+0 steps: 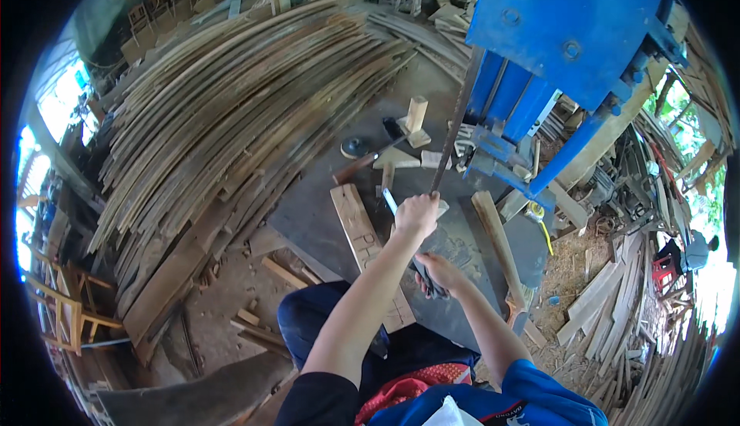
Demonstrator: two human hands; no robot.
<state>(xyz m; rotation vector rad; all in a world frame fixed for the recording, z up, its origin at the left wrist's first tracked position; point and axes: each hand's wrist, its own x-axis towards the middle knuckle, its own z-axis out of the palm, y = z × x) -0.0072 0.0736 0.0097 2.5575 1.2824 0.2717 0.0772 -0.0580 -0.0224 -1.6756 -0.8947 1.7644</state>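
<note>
My left hand is closed at the lower end of the thin upright blade of a blue band saw. What its fingers hold is hidden; a small pale wood piece shows just past them. Lower and to the right, my right hand is wrapped round a dark grey object, too covered to name. Both hands are above the grey saw table. A long wooden board with pencilled marks lies left of them, partly under my left forearm. A curved wood piece rests to their right.
Long stacked planks fill the left side. On the table's far part stand a wood block, a black disc and offcuts. A yellow tape measure sits at the right edge. A wooden chair stands far left.
</note>
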